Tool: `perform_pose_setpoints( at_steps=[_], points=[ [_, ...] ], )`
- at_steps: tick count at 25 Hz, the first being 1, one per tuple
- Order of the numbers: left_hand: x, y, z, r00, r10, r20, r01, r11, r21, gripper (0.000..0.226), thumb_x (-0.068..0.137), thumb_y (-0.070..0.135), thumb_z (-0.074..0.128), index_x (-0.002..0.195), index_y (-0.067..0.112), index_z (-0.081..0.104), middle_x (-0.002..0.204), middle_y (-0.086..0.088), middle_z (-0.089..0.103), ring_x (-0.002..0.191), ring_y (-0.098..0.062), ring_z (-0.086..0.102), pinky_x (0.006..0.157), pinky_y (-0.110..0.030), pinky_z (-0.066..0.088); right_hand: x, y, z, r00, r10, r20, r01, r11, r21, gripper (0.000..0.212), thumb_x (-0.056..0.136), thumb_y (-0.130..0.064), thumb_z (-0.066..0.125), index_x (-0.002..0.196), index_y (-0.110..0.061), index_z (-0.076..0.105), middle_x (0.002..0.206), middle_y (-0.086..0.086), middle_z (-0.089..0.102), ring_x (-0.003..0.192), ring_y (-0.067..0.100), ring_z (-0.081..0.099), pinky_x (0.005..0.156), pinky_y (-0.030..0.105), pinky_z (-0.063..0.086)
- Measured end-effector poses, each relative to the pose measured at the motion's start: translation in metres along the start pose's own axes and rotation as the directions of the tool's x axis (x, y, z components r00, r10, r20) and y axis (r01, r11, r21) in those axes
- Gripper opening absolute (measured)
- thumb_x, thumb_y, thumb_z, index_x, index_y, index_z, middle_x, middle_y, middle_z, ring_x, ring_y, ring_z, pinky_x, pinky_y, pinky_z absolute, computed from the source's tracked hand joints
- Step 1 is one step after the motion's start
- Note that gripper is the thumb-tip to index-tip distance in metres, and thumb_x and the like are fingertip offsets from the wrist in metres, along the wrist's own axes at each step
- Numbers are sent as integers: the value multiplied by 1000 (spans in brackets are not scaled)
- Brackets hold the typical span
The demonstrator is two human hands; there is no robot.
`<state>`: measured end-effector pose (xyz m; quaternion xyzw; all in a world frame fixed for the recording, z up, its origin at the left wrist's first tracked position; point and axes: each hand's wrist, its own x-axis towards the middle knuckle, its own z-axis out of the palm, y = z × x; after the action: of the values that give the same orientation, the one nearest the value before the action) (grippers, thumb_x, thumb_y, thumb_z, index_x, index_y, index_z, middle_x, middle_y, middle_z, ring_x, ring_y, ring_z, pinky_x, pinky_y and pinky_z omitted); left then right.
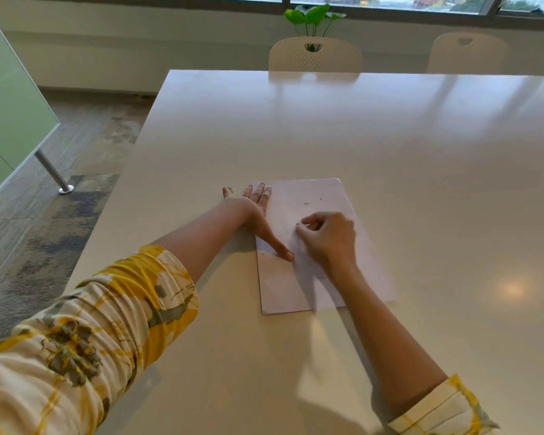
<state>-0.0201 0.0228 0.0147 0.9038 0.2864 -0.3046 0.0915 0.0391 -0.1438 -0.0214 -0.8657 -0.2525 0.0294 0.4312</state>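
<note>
White table (390, 136), paper (311, 193) with unreadable marks under left hand (252, 211), right hand (330, 238).

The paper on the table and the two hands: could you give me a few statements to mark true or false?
1. The paper lies on the table. True.
2. The left hand is lifted clear of the paper. False: it lies flat, its thumb on the paper.
3. The right hand rests on the paper with curled fingers. True.
4. The plant stands on the table. False: it stands behind a chair, by the window.
</note>
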Motion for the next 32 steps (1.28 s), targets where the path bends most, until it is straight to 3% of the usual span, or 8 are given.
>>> perform_pose_setpoints(
  at_steps=[5, 8, 11, 17, 22, 27, 29, 32],
  points=[
    [0, -2, -1, 1000, 11, -8, -11, 1000, -9, 184, 8, 102, 51, 149, 21, -34, 157, 4, -39, 146, -21, -33, 110, -68, -21, 26, 34, -52, 960, 238, -146, -238, 971, 19, 13, 75, -26, 73, 84, -20, 80, 79, -1, 76, 80, 18, 71, 73, 21, 47],
    [0, 0, -1, 1000, 2, -8, -2, 1000, 5, 180, 15, 101, 54, 149, 20, -34, 157, 3, -39, 146, -21, -33, 109, -68, -21, 22, 18, -35, 976, 181, -125, -182, 983, 0, 12, 77, -22, 72, 85, -17, 80, 83, 4, 76, 83, 22, 71, 78, 25, 50],
    [-2, 1, 0, 1000, -9, -4, 9, 1000, 20, 182, 10, 102, 50, 148, 20, -35, 156, 2, -40, 145, -22, -35, 110, -69, -20, -3, 3, -2, 998, 54, 33, -56, 997, 57, 11, 76, -27, 75, 84, -21, 79, 77, -8, 74, 72, 6, 68, 72, 21, 52],
    [0, -1, 1, 1000, 8, -9, -8, 1000, -1, 178, 16, 100, 55, 148, 20, -34, 157, 3, -40, 146, -21, -33, 110, -68, -21, 21, 25, -44, 963, 202, -179, -211, 977, -34, 8, 77, -20, 72, 80, -17, 78, 73, 0, 73, 78, 23, 70, 67, 19, 43],
    [5, -1, 2, 999, -5, -52, 9, 997, 71, 161, 43, 101, 53, 150, 16, -31, 159, 0, -35, 148, -22, -28, 111, -70, -15, -22, -16, 14, 987, -83, 141, 70, 993, 93, 10, 79, -24, 76, 88, -20, 78, 72, -10, 72, 67, -3, 66, 57, 7, 46],
    [0, -1, 1, 1000, -1, -20, 1, 1000, -11, 176, 21, 100, 57, 149, 22, -34, 156, 4, -40, 145, -20, -35, 110, -67, -22, 14, 17, -42, 975, 193, -106, -201, 977, -66, 10, 74, -27, 74, 80, -21, 79, 72, -6, 72, 79, 18, 70, 66, 19, 46],
    [1, -1, 1, 1000, -8, -19, 8, 1000, 0, 173, 25, 100, 57, 149, 21, -34, 156, 4, -40, 145, -21, -34, 110, -68, -21, 11, 2, -25, 990, 106, -93, -115, 988, -104, 9, 77, -23, 73, 82, -19, 79, 78, -1, 75, 79, 19, 71, 69, 20, 48],
    [3, -2, 3, 998, -1, -59, 4, 999, 49, 155, 51, 96, 57, 151, 17, -30, 159, 1, -36, 148, -21, -29, 111, -69, -17, -9, -29, 22, 983, -101, 151, 104, 995, -11, 11, 80, -25, 74, 87, -19, 80, 79, -5, 76, 71, 8, 69, 71, 24, 58]
  ],
)
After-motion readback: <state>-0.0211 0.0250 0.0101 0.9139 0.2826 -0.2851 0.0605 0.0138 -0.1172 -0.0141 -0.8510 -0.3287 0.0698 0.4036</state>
